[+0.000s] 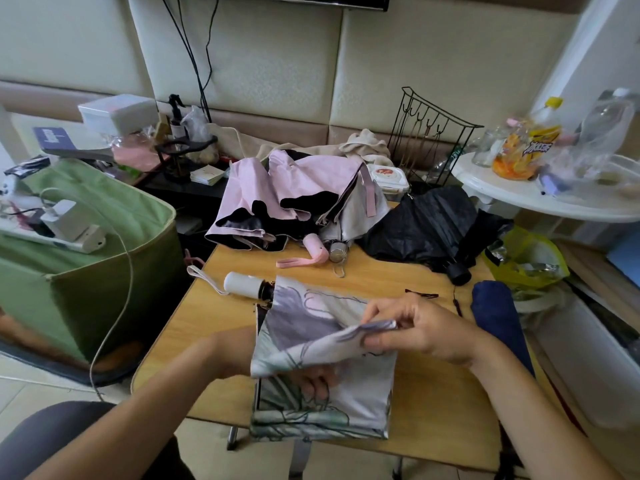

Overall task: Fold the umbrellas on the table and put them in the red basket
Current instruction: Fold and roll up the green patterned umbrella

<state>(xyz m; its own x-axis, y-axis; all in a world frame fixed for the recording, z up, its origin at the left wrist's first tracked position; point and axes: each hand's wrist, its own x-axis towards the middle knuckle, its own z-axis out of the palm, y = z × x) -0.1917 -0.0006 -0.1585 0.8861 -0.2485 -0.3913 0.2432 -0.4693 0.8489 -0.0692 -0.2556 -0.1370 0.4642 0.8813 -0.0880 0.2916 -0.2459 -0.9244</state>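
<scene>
Wooden table (398,271) taken as the reference. Printed lilac-and-green umbrella (304,327) lies on its near half, canopy loose and partly flattened, white handle (242,283) pointing toward the table's far-left edge with its wrist loop trailing off.

Right hand (419,329): thumb and fingers pinching a gathered fold of the printed canopy, raised just above the rest of the fabric. Left hand (311,377): mostly hidden under the lifted flap; fingertips show curled around the canopy below it, holding it.

Far half of the table: pink umbrella (277,192), unfolded and crumpled, pink handle (315,249) toward the centre; grey umbrella (349,223) touching it on the right; black umbrella (426,226) at the far-right corner. Navy umbrella (495,313), rolled, along the table's right edge.

Green fabric bin (104,271) stands off the table's left side. Red basket not in view.
</scene>
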